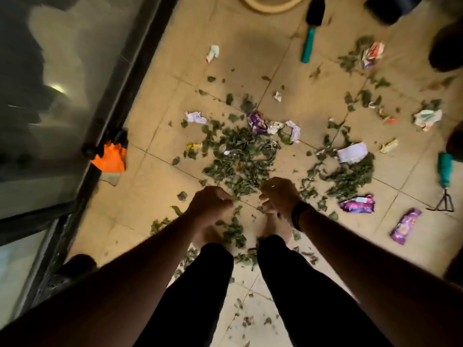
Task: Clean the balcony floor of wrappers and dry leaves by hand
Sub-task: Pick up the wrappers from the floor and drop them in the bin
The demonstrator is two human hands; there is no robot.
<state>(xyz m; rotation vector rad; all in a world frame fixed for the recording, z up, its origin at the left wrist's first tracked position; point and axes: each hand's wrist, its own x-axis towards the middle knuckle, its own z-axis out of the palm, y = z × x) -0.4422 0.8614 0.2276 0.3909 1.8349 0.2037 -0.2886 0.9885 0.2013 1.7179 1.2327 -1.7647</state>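
Note:
Dry green leaves (240,156) lie in a big heap on the beige tiled floor (155,201), with a second heap (350,176) to the right. Crumpled wrappers lie around them: a purple one (256,121) behind the heap, two purple ones (358,204) (404,225) at the right, and white paper scraps (195,117) (352,152). My left hand (210,204) hovers above the heap's near edge with its fingers curled into a fist. My right hand (278,196) is beside it, fingers curled downward; whether it holds leaf bits is unclear. My bare feet stand among leaves below.
A glass door with a dark frame (105,116) runs along the left. An orange glove (111,159) lies by it. A teal-handled brush (310,33) lies at the back, a teal hand rake (444,181) at the right, dark pots at the upper right.

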